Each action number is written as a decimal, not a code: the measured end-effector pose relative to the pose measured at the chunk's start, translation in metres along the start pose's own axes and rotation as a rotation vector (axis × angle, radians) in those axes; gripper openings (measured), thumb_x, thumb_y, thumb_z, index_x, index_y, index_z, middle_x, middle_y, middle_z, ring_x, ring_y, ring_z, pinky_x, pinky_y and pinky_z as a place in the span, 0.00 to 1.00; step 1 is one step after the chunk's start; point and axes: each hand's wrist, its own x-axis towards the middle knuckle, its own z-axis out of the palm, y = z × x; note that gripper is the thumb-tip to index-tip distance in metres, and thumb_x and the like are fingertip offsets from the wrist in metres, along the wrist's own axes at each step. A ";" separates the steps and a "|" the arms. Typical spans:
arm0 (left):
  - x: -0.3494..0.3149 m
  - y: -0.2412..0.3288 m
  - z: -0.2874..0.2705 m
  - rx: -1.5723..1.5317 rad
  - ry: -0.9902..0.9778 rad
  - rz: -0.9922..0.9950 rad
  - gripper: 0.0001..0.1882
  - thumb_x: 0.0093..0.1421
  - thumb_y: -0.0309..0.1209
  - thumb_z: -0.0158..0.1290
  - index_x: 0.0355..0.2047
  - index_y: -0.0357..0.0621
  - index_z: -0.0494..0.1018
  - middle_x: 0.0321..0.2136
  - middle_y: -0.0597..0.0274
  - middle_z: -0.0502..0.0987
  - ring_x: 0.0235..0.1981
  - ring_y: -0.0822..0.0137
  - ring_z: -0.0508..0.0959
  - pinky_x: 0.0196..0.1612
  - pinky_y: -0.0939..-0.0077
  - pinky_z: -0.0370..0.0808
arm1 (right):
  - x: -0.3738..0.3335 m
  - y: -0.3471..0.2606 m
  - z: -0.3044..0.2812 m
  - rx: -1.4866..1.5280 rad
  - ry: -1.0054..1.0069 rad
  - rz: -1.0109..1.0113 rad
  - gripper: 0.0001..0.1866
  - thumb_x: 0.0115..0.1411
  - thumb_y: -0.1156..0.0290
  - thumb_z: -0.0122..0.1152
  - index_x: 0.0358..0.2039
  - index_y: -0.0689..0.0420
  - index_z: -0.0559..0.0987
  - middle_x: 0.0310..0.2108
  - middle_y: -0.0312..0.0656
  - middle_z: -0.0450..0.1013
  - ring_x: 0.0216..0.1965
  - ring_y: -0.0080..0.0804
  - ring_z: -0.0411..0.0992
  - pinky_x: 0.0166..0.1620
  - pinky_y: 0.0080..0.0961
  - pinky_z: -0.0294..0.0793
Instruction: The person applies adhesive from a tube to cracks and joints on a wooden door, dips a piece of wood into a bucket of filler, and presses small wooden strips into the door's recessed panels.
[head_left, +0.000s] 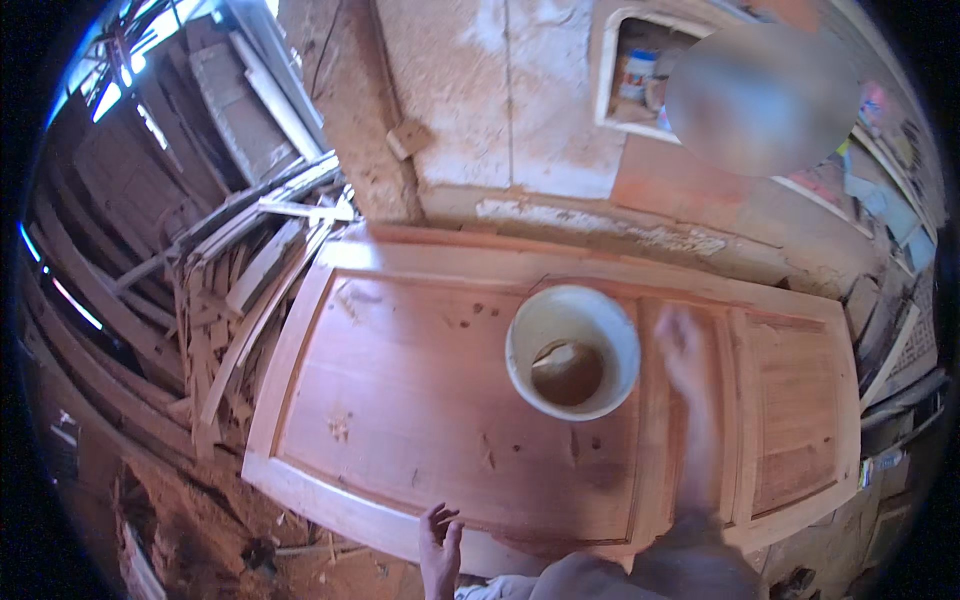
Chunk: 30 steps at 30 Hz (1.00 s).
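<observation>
A wooden panelled door (400,365) lies flat in front of me, reddish brown with a paler frame. On it stands a white bucket (625,345) with brown liquid and a pale lump or tool head at the bottom. My right hand (682,340) is just right of the bucket, over the door's narrow middle part. Motion smears its fingers, and whether it holds anything cannot be made out. At the door's near edge is my left hand (440,548), raised with fingers slightly bent and thumb apart, nothing in it.
Scrap wood and offcuts (225,335) are heaped to the left of the door. Behind it rises a stained wall (460,110) with a framed niche (606,80) holding a small tub (638,75). More boards (890,355) lean at the far right.
</observation>
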 end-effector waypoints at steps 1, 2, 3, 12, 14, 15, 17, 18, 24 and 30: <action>0.001 -0.003 0.001 -0.006 -0.018 0.036 0.24 0.64 0.30 0.53 0.58 0.38 0.62 0.47 0.53 0.74 0.43 0.66 0.76 0.46 0.74 0.72 | -0.035 0.011 0.001 -0.127 0.036 0.120 0.21 0.66 0.58 0.58 0.50 0.61 0.75 0.41 0.38 0.74 0.46 0.26 0.70 0.51 0.27 0.70; 0.006 -0.010 0.006 -0.028 -0.047 0.124 0.22 0.65 0.31 0.53 0.58 0.38 0.63 0.45 0.54 0.75 0.41 0.68 0.76 0.45 0.76 0.73 | -0.064 0.035 0.006 -0.129 0.070 0.134 0.24 0.65 0.55 0.58 0.53 0.60 0.72 0.42 0.40 0.74 0.46 0.27 0.72 0.48 0.28 0.71; 0.013 -0.017 0.010 -0.046 -0.072 0.203 0.21 0.66 0.31 0.53 0.57 0.39 0.65 0.43 0.55 0.77 0.39 0.69 0.77 0.43 0.77 0.74 | -0.092 0.061 0.014 -0.128 0.097 0.153 0.28 0.64 0.52 0.59 0.55 0.59 0.69 0.43 0.42 0.74 0.45 0.29 0.73 0.45 0.28 0.73; 0.001 0.024 0.013 -0.053 -0.224 0.263 0.24 0.66 0.32 0.51 0.59 0.38 0.61 0.47 0.54 0.74 0.41 0.67 0.76 0.46 0.75 0.72 | -0.129 0.019 0.066 0.538 -0.009 0.645 0.37 0.62 0.46 0.58 0.61 0.56 0.59 0.41 0.44 0.74 0.32 0.30 0.78 0.29 0.27 0.78; -0.010 0.022 0.003 -0.055 -0.209 0.252 0.23 0.66 0.32 0.51 0.59 0.38 0.61 0.47 0.54 0.74 0.41 0.67 0.76 0.46 0.75 0.72 | -0.120 0.031 0.087 0.479 0.127 0.660 0.23 0.64 0.57 0.59 0.50 0.59 0.66 0.33 0.43 0.74 0.28 0.26 0.76 0.20 0.20 0.72; -0.014 0.020 0.000 -0.071 -0.188 0.235 0.23 0.66 0.32 0.51 0.59 0.39 0.61 0.47 0.54 0.74 0.40 0.68 0.76 0.46 0.75 0.72 | -0.115 0.042 0.092 0.491 0.142 0.668 0.23 0.64 0.57 0.59 0.50 0.59 0.66 0.33 0.43 0.74 0.28 0.26 0.76 0.20 0.20 0.72; -0.019 0.009 -0.004 -0.029 -0.193 0.262 0.21 0.69 0.36 0.47 0.58 0.38 0.63 0.46 0.55 0.75 0.39 0.67 0.77 0.43 0.73 0.72 | -0.114 0.063 0.101 0.424 0.002 0.591 0.27 0.67 0.58 0.53 0.60 0.58 0.59 0.40 0.47 0.74 0.33 0.32 0.78 0.25 0.26 0.80; -0.024 0.011 -0.004 -0.040 -0.220 0.226 0.21 0.68 0.34 0.48 0.58 0.39 0.62 0.46 0.55 0.75 0.39 0.68 0.76 0.44 0.74 0.72 | -0.119 0.068 0.104 0.439 0.028 0.614 0.27 0.67 0.58 0.53 0.60 0.58 0.59 0.40 0.47 0.74 0.33 0.32 0.78 0.25 0.26 0.80; -0.025 0.007 0.005 -0.020 -0.462 0.262 0.23 0.68 0.37 0.50 0.58 0.39 0.63 0.47 0.55 0.74 0.40 0.68 0.75 0.44 0.74 0.71 | -0.150 0.095 0.092 0.700 0.248 0.705 0.21 0.66 0.64 0.53 0.56 0.61 0.66 0.40 0.44 0.75 0.35 0.33 0.78 0.33 0.28 0.83; -0.009 0.005 -0.022 0.135 -0.533 0.294 0.24 0.69 0.42 0.47 0.57 0.39 0.65 0.48 0.55 0.74 0.41 0.67 0.75 0.45 0.72 0.70 | -0.277 0.051 0.018 0.760 0.404 0.720 0.18 0.67 0.66 0.52 0.53 0.62 0.71 0.45 0.48 0.73 0.39 0.34 0.75 0.48 0.31 0.79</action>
